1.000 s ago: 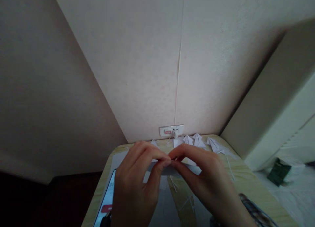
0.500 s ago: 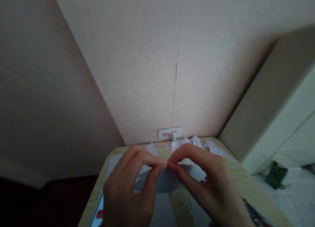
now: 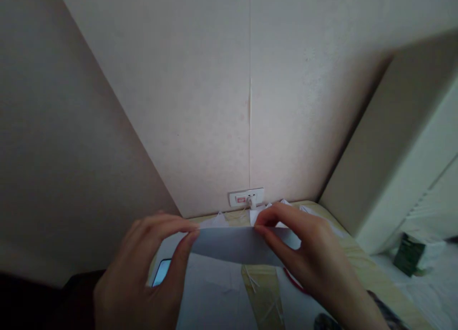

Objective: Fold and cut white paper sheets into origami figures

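My left grip (image 3: 146, 258) has moved apart from my right grip (image 3: 304, 239); both pinch the paper (image 3: 232, 244), its upper edge now straight between them, facing the tabletop (image 3: 368, 268)'s far edge.

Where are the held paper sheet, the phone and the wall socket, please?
Held paper sheet (image 3: 229, 245), head view: middle of its visible face.
Phone (image 3: 161, 272), head view: visible part of its screen.
Wall socket (image 3: 246, 197), head view: middle of its plate.
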The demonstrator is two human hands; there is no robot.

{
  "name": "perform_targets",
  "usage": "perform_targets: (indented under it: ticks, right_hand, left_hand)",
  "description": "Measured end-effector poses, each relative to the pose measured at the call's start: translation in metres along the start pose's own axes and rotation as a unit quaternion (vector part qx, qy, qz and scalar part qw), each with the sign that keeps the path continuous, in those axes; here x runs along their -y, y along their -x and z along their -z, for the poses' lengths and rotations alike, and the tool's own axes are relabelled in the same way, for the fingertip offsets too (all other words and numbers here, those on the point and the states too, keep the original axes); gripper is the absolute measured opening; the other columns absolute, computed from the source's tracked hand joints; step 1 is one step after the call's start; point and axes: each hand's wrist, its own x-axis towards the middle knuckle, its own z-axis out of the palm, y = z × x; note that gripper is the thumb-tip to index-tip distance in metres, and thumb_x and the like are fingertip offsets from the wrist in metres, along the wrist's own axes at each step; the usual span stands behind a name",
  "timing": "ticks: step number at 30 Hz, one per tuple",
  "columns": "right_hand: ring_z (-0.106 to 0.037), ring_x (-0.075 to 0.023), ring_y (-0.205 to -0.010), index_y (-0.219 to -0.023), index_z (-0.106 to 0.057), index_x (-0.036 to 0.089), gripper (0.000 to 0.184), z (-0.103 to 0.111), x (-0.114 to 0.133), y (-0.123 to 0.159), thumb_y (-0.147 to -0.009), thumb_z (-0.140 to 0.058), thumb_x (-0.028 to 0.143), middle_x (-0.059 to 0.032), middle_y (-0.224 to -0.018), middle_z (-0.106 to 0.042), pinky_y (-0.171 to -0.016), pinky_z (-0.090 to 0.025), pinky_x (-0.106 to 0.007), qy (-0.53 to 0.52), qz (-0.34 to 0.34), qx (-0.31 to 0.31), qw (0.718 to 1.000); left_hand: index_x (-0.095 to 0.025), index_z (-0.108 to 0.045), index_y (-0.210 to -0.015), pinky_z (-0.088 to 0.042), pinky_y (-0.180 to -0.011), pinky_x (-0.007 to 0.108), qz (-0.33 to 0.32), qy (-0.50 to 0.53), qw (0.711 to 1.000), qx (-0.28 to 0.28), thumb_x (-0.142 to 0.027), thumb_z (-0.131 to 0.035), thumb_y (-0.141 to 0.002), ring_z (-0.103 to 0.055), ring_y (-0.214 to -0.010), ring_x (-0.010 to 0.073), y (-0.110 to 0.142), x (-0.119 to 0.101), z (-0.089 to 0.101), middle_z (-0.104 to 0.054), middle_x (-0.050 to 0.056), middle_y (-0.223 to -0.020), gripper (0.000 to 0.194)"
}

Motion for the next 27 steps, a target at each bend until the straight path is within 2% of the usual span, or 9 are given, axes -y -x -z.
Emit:
perform_targets:
  ticks: [3,6,8,12,16,17,20,24,27]
  right_hand:
    - [-0.062,-0.0132,-0.067,-0.079,-0.063,0.018,0.015,-0.003,0.001,0.001,-0.085,-0.061,0.004,0.0012,-0.074,-0.068,-0.060,-0.044,-0.023,0.038,0.012,0.010,0.999]
    - [-0.061,-0.0144,-0.065,-0.077,-0.062,0.017,0.015,-0.011,0.005,0.004,-0.084,-0.062,0.005,0.0006,-0.073,-0.067,-0.058,-0.043,-0.025,0.065,0.029,0.028,0.997]
    - [-0.061,-0.0152,-0.064,-0.077,-0.062,0.017,0.013,-0.016,0.007,0.007,-0.084,-0.063,0.006,0.0002,-0.072,-0.066,-0.057,-0.043,-0.026,0.075,0.044,0.027,0.996]
    - [-0.062,-0.0157,-0.064,-0.076,-0.061,0.018,0.014,-0.016,0.009,0.008,-0.085,-0.061,0.007,0.0000,-0.072,-0.066,-0.057,-0.044,-0.025,0.082,0.051,0.031,0.995]
    - [-0.062,-0.0154,-0.065,-0.077,-0.062,0.019,0.016,-0.005,0.007,0.006,-0.085,-0.059,0.005,0.0001,-0.073,-0.066,-0.057,-0.044,-0.025,0.091,0.029,0.038,0.995]
    - [-0.062,-0.0153,-0.065,-0.078,-0.062,0.019,0.016,-0.003,0.006,0.005,-0.085,-0.058,0.005,0.0001,-0.073,-0.067,-0.058,-0.044,-0.025,0.094,0.025,0.032,0.995]
    - [-0.062,-0.0153,-0.064,-0.079,-0.063,0.019,0.015,0.000,0.002,0.002,-0.085,-0.058,0.006,-0.0001,-0.074,-0.067,-0.058,-0.044,-0.025,0.100,0.023,0.017,0.995]
    - [-0.062,-0.0150,-0.063,-0.078,-0.063,0.019,0.015,0.002,-0.003,0.000,-0.085,-0.058,0.007,0.0004,-0.072,-0.067,-0.057,-0.043,-0.025,0.113,0.030,0.008,0.993]
    - [-0.062,-0.0148,-0.062,-0.078,-0.064,0.019,0.015,0.001,-0.002,0.001,-0.086,-0.058,0.008,0.0005,-0.072,-0.067,-0.057,-0.043,-0.026,0.114,0.029,0.007,0.993]
  left_hand:
    - [-0.026,-0.065,-0.104,-0.042,-0.099,0.048,-0.103,-0.062,0.992,0.031,-0.027,-0.062,-0.086,-0.060,-0.108,0.0304,-0.002,-0.005,-0.005,-0.068,0.008,-0.110,0.018]
    - [-0.030,-0.066,-0.100,-0.027,-0.106,0.059,-0.171,-0.086,0.979,0.072,-0.025,-0.063,-0.086,-0.057,-0.116,0.0341,0.003,-0.007,-0.011,-0.067,0.007,-0.120,0.015]
    - [-0.031,-0.066,-0.088,-0.023,-0.106,0.060,-0.175,-0.077,0.979,0.074,-0.023,-0.063,-0.086,-0.059,-0.113,0.0319,0.007,-0.009,-0.015,-0.070,0.003,-0.114,0.009]
    - [-0.032,-0.064,-0.083,-0.031,-0.100,0.058,-0.173,-0.050,0.981,0.070,-0.021,-0.063,-0.085,-0.063,-0.104,0.0301,0.007,-0.008,-0.016,-0.072,0.001,-0.099,0.011]
    - [-0.033,-0.065,-0.088,-0.037,-0.092,0.063,-0.187,-0.077,0.977,0.075,-0.019,-0.060,-0.082,-0.063,-0.102,0.0353,0.001,0.012,-0.007,-0.068,0.005,-0.095,0.015]
    - [-0.033,-0.065,-0.084,-0.040,-0.089,0.061,-0.172,-0.076,0.982,0.032,-0.017,-0.058,-0.082,-0.062,-0.102,0.0354,-0.001,0.019,-0.004,-0.066,0.005,-0.094,0.017]
    - [-0.033,-0.068,-0.082,-0.045,-0.083,0.059,-0.176,-0.083,0.981,0.022,-0.019,-0.059,-0.080,-0.065,-0.098,0.0358,-0.002,0.032,0.002,-0.065,0.003,-0.092,0.017]
    - [-0.033,-0.070,-0.078,-0.030,-0.096,0.076,-0.163,-0.139,0.974,0.075,-0.024,-0.058,-0.083,-0.062,-0.109,0.0407,0.001,0.026,-0.004,-0.071,0.007,-0.108,0.016]
    - [-0.034,-0.070,-0.085,-0.018,-0.102,0.078,-0.178,-0.127,0.971,0.097,-0.022,-0.061,-0.083,-0.059,-0.116,0.0405,0.006,0.012,-0.013,-0.069,0.005,-0.120,0.015]
